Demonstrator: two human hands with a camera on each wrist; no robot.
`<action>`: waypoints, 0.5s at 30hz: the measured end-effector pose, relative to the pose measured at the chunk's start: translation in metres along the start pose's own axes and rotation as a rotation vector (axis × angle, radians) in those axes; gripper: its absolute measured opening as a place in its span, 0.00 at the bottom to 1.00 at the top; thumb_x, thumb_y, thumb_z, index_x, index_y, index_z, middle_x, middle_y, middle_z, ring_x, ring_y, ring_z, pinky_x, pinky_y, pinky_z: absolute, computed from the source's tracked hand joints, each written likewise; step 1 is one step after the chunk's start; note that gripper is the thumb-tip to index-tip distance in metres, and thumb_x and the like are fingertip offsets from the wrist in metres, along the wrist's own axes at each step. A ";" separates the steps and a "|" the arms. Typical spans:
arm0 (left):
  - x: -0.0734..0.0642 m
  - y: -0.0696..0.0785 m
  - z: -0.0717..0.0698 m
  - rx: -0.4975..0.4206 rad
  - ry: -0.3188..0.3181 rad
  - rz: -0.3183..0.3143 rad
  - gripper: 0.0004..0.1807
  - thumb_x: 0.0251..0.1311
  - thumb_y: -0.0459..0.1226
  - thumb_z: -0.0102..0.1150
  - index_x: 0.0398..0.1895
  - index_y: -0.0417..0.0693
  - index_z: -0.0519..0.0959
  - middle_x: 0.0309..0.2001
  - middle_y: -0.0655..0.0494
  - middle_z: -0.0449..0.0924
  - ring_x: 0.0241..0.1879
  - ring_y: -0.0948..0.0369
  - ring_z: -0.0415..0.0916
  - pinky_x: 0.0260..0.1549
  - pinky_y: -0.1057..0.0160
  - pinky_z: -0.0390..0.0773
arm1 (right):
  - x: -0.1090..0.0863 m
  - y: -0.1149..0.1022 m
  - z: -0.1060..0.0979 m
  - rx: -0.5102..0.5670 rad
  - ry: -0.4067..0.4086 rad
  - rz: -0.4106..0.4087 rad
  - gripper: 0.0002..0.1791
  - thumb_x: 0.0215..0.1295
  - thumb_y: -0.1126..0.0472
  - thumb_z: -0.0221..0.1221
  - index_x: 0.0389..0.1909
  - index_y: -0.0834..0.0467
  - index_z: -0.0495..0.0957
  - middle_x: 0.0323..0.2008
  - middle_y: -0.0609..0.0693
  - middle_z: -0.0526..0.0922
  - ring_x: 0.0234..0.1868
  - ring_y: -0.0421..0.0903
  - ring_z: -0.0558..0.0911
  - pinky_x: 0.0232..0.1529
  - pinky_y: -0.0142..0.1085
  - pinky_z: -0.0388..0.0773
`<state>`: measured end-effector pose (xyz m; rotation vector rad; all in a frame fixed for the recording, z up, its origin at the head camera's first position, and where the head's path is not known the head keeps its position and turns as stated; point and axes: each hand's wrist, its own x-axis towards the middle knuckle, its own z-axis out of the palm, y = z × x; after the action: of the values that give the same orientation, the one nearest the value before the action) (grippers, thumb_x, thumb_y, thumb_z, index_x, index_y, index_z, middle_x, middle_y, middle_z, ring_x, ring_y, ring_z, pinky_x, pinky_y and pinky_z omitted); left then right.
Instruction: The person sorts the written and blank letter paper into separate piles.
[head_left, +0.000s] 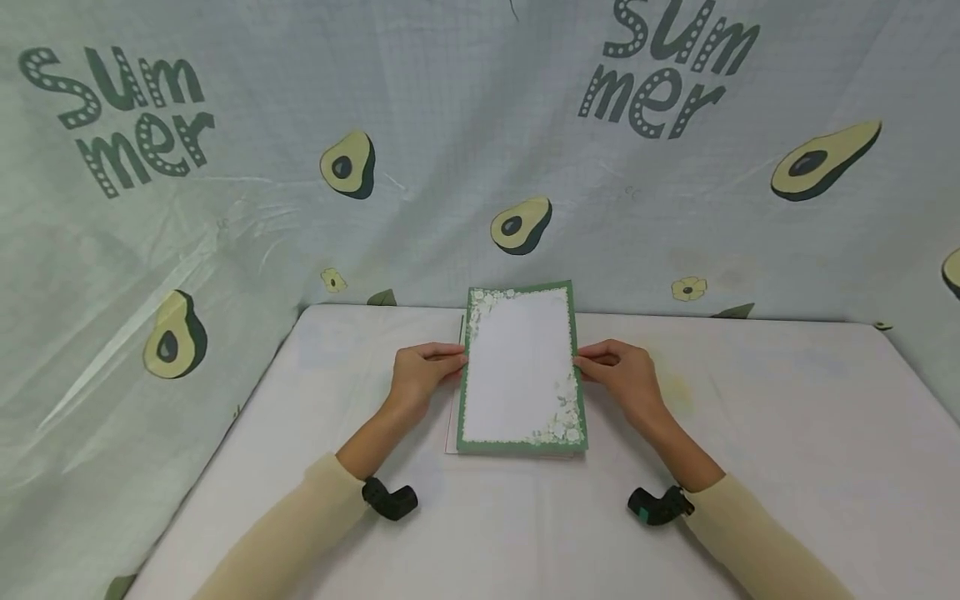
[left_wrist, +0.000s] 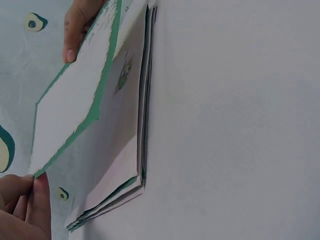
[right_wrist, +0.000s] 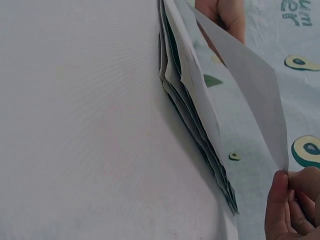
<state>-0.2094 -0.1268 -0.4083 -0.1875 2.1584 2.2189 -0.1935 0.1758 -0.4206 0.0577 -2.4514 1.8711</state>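
Note:
A sheet of paper [head_left: 517, 367] with a green border and white flowers in two corners is held between both hands. My left hand [head_left: 426, 375] pinches its left edge between thumb and fingers. On the opposite edge, my right hand [head_left: 622, 371] pinches it the same way. In the left wrist view the sheet [left_wrist: 70, 105] is raised and tilted above a stack of papers [left_wrist: 120, 150]. The right wrist view shows the sheet's plain back [right_wrist: 250, 80] and the stack's layered edges [right_wrist: 200, 135]. From the head view, the sheet hides most of the stack.
A white-covered table [head_left: 750, 417] lies under the papers. Behind it and on the left hangs a pale cloth [head_left: 435, 100] printed with avocados and lettering. Black wrist cameras sit at the left cuff [head_left: 390, 500] and the right cuff [head_left: 658, 506].

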 end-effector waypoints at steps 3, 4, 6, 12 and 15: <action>-0.002 0.000 0.002 -0.036 0.010 0.000 0.12 0.57 0.22 0.69 0.45 0.27 0.85 0.38 0.44 0.89 0.34 0.63 0.87 0.39 0.65 0.88 | 0.000 -0.001 -0.002 -0.001 -0.004 0.010 0.15 0.66 0.61 0.69 0.47 0.68 0.83 0.42 0.60 0.87 0.35 0.41 0.87 0.44 0.37 0.88; -0.002 0.000 0.003 -0.045 0.009 0.008 0.12 0.57 0.22 0.69 0.45 0.27 0.85 0.39 0.44 0.88 0.34 0.63 0.87 0.39 0.64 0.88 | 0.000 -0.002 -0.002 0.007 0.001 0.010 0.15 0.66 0.61 0.69 0.47 0.67 0.83 0.42 0.60 0.87 0.35 0.41 0.87 0.44 0.37 0.88; -0.003 0.000 0.004 -0.056 0.009 0.028 0.11 0.57 0.22 0.69 0.44 0.28 0.85 0.39 0.44 0.88 0.35 0.62 0.87 0.40 0.64 0.88 | 0.000 -0.003 -0.004 0.015 0.008 -0.005 0.15 0.66 0.60 0.69 0.47 0.67 0.83 0.43 0.60 0.87 0.35 0.41 0.87 0.45 0.39 0.88; -0.006 -0.003 0.007 -0.086 0.033 0.050 0.09 0.55 0.21 0.70 0.41 0.29 0.86 0.37 0.45 0.89 0.34 0.61 0.87 0.37 0.65 0.88 | -0.001 -0.004 -0.007 0.025 -0.005 -0.018 0.17 0.68 0.59 0.68 0.49 0.68 0.82 0.43 0.61 0.87 0.37 0.40 0.87 0.46 0.40 0.88; -0.007 -0.003 0.009 -0.106 0.023 0.048 0.11 0.56 0.21 0.69 0.43 0.27 0.86 0.38 0.45 0.88 0.34 0.62 0.87 0.38 0.65 0.88 | -0.002 -0.004 -0.011 0.020 -0.007 -0.027 0.17 0.68 0.59 0.68 0.49 0.68 0.82 0.43 0.62 0.87 0.37 0.39 0.87 0.46 0.39 0.88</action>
<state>-0.2027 -0.1171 -0.4106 -0.1679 2.0788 2.3713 -0.1911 0.1849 -0.4137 0.0981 -2.4234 1.8878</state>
